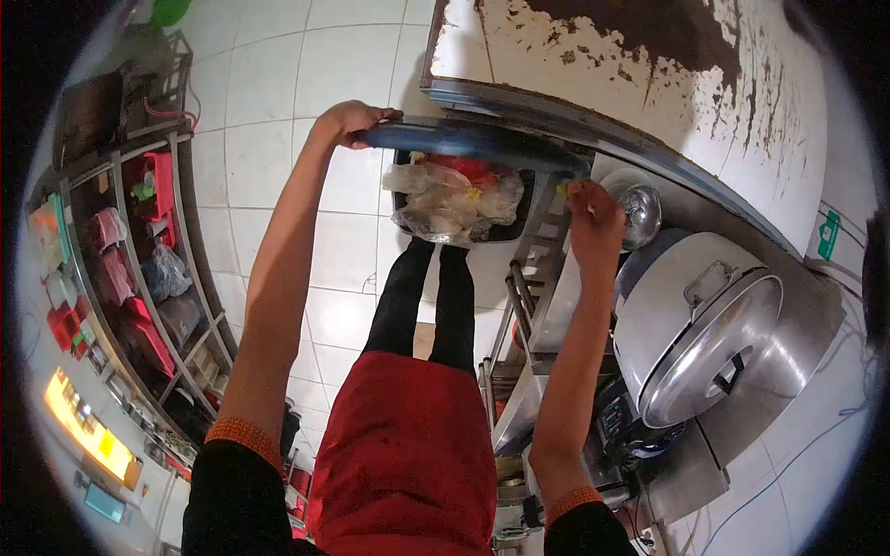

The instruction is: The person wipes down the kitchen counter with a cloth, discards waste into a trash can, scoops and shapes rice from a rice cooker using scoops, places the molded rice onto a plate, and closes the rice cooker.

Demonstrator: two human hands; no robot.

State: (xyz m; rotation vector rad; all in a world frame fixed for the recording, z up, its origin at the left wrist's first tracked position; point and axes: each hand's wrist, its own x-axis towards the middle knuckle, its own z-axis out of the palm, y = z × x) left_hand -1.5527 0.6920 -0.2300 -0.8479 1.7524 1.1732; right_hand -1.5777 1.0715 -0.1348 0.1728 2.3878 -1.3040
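Note:
My left hand [354,123] grips the left end of a long dark panel [464,139], blurred and seen nearly edge-on, perhaps a lid. My right hand [595,218] is closed close to the panel's right end. A small yellow-green piece [562,189] shows at its fingertips; whether these fingers also touch the panel I cannot tell. Below the panel, a dark bin [399,202] on the floor holds several clear plastic bags [459,206] of pale contents. Something red [461,169] lies among the bags.
On the right, a large metal pot [667,296] with a shiny lid [714,352] stands on a steel counter [788,371], beside a metal bowl [640,213]. A worn white cabinet [593,83] stands ahead. Shelving [120,213] with red trays lines the left.

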